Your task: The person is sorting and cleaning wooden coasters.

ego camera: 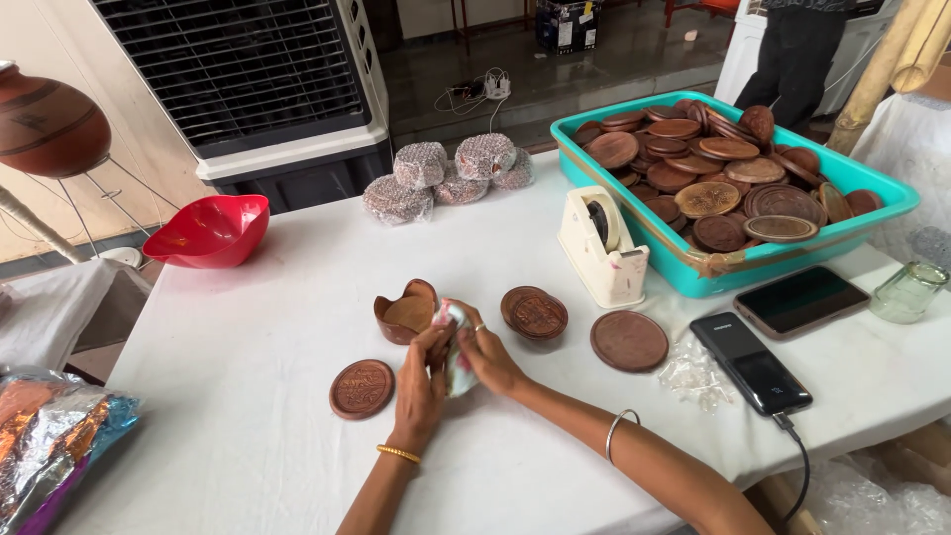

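At centre frame the left hand (421, 381) and right hand (487, 355) close together round a crumpled cloth (458, 349), apparently wiping something I cannot make out. Three carved wooden discs (362, 388) and a notched wooden holder (406, 311) lie loose nearby on the white table (258, 327). At upper right the teal tray (832, 243) remains heaped with discs; the red bowl (211, 231) at left looks empty.

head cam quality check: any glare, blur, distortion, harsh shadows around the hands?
Head view: soft, even daylight, with only faint shadows under the left hand and right hand; both hands and the cloth they grip look slightly soft. Mild sheen on the two phones and the floor behind. Wide-angle bowing shows along the white table edges. The teal tray of wooden discs stays sharp.
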